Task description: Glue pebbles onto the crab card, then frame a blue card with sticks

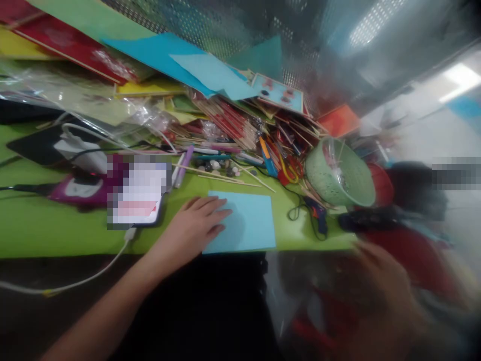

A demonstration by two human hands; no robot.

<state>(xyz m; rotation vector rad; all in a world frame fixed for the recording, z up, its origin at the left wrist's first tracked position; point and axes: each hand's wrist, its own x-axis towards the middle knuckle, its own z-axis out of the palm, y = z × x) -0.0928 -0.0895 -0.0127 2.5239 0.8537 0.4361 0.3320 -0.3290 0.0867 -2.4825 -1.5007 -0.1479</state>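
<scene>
A light blue sheet of paper lies flat at the front edge of the green table. My left hand rests on the sheet's left side, its fingers stretched out and holding nothing. To the right, beyond the table's front edge, my right hand is smeared by motion. Its fingers do not show clearly, and I cannot make out whether anything is in them. Left of my left hand lies a phone with a blurred-out screen and a white cable plugged in.
A glue gun with a looped cord lies right of the sheet, before a pale green basket. Markers, pebbles, scissors and wooden sticks crowd the back. A purple power strip is at left.
</scene>
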